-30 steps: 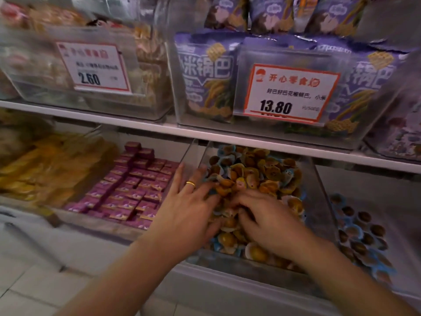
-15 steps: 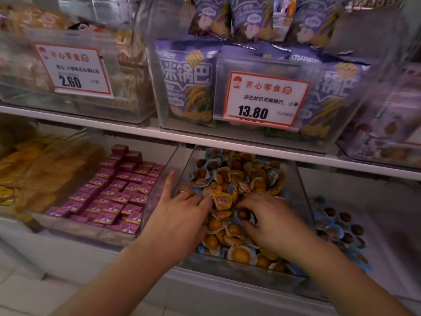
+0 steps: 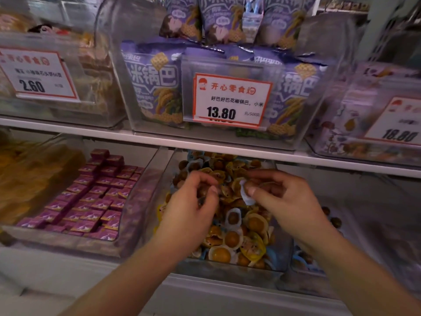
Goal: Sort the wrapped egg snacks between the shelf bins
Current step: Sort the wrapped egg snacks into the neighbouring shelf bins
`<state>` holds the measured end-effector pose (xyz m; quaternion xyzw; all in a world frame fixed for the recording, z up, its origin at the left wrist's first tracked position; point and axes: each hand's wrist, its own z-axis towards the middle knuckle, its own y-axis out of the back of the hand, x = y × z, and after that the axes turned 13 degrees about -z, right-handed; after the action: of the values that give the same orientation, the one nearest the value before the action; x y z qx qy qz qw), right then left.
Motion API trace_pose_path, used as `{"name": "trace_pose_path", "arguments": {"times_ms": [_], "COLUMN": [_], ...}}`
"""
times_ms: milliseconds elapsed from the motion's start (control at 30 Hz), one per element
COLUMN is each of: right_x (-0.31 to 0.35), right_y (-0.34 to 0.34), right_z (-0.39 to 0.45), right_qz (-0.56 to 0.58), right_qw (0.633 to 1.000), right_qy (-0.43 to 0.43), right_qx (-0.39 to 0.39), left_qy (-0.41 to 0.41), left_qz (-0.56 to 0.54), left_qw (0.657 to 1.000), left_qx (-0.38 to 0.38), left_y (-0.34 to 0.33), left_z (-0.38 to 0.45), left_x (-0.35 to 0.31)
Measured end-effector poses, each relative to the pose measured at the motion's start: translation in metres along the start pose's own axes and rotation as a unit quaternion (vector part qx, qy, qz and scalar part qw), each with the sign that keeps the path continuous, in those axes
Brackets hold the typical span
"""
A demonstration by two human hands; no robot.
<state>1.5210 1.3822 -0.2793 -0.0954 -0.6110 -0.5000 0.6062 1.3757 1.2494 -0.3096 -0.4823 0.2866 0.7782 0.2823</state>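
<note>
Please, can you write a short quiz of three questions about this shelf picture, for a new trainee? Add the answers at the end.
1. True or false: both hands are over the middle bin on the lower shelf, the one full of wrapped egg snacks.
2. What does the right hand pinch? A) a purple box B) a wrapped egg snack C) a price card
3. Fill in: the price card right above the egg bin reads ____.

Key
1. True. The left hand and the right hand are both over that bin.
2. B. A snack in a pale wrapper sits between its thumb and fingers.
3. 13.80
</note>
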Motion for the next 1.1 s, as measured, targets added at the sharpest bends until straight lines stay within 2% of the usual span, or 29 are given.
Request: {"name": "trace_pose_path", "arguments": {"times_ms": [33,100,133,200,267,533,600,633,667,733,800,833,867,900,967,1033,1100], "right_x": [-0.001,-0.006,-0.008,-0.012,-0.013,-0.019,-0.020,-0.021,-0.020,-0.016,-0.008,-0.002,0.004,0.010,0.023,0.030,0.032], "right_y": [0.007,0.019,0.024,0.031,0.034,0.035,0.032,0.031,0.029,0.025,0.018,0.014,0.009,0.005,0.003,0.005,0.009], "right_z": [-0.004,-0.013,-0.017,-0.023,-0.028,-0.032,-0.033,-0.033,-0.033,-0.033,-0.034,-0.035,-0.037,-0.039,-0.046,-0.050,-0.050], "right_qz": [-0.031,-0.177,-0.242,-0.291,-0.297,-0.261,-0.252,-0.241,-0.220,-0.126,0.032,0.146,0.278,0.397,0.521,0.555,0.548], "right_qw": [0.999,0.979,0.959,0.938,0.933,0.942,0.945,0.948,0.955,0.982,0.997,0.986,0.952,0.902,0.818,0.787,0.790], "right_qy": [0.020,0.104,0.146,0.187,0.200,0.207,0.208,0.206,0.195,0.133,0.015,-0.059,-0.125,-0.167,-0.203,-0.225,-0.249], "right_qx": [0.009,-0.008,-0.025,-0.029,-0.026,-0.040,-0.030,-0.033,-0.038,-0.049,-0.065,-0.057,-0.026,0.030,0.137,0.152,0.113], "left_qy": [0.001,-0.015,-0.031,-0.047,-0.036,-0.023,-0.042,-0.049,-0.043,-0.010,-0.009,-0.024,-0.044,-0.065,-0.135,-0.224,-0.244], "left_qz": [0.016,0.105,0.189,0.357,0.438,0.369,0.355,0.330,0.284,0.124,-0.040,-0.088,-0.109,-0.105,-0.029,0.073,0.133], "left_qw": [1.000,0.991,0.975,0.918,0.875,0.874,0.883,0.903,0.931,0.986,0.999,0.996,0.993,0.992,0.990,0.971,0.959], "left_qx": [0.024,0.080,0.110,0.166,0.203,0.317,0.304,0.272,0.225,0.111,0.019,-0.010,-0.025,-0.027,-0.002,0.038,0.060], "left_y": [-0.006,-0.014,-0.017,-0.023,-0.029,-0.011,-0.008,-0.008,-0.009,-0.017,-0.031,-0.039,-0.046,-0.054,-0.065,-0.072,-0.075], "left_z": [0.002,0.005,0.006,0.008,0.012,0.024,0.025,0.025,0.024,0.021,0.016,0.011,0.004,-0.004,-0.018,-0.026,-0.029], "left_x": [0.003,0.009,0.011,0.013,0.013,0.016,0.019,0.019,0.017,0.006,-0.013,-0.022,-0.029,-0.036,-0.043,-0.041,-0.035]}}
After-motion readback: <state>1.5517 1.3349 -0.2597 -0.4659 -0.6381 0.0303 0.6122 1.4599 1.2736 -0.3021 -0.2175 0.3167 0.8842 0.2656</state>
